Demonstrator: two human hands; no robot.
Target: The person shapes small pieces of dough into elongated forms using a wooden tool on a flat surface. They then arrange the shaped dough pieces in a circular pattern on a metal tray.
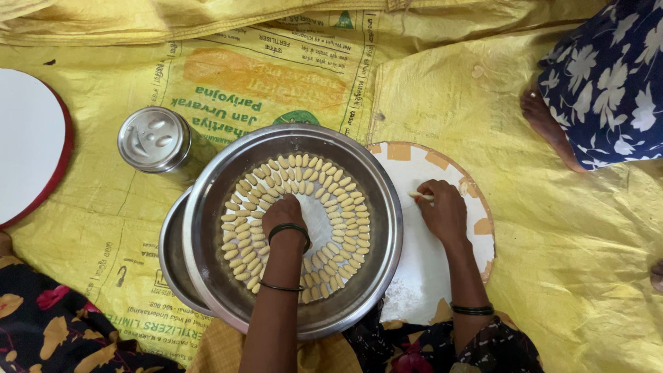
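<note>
The left hand reaches into a wide round steel tray, palm down, with its fingers curled onto the inner ring of small pale dough pieces; whether the fingers grip one piece cannot be told, since the back of the hand hides the tips. The dough pieces lie in concentric rings around the tray floor, side by side, leaving a bare floured patch at the centre just right of the hand. A second steel tray sits beneath the first, its rim showing at the left. The right hand rests on a round white floured board just right of the tray, partly tucked under the tray's rim. Its fingers are clenched on a single short dough piece, which protrudes to the left from the fingertips and lies against the board. A lidded steel canister stands upright at the upper left of the tray, nearly touching it. All items rest on a yellow woven sack sheet spread over the floor. A white round board with a red rim lies at the far left edge. Another person's foot and blue floral garment occupy the upper right corner.
</note>
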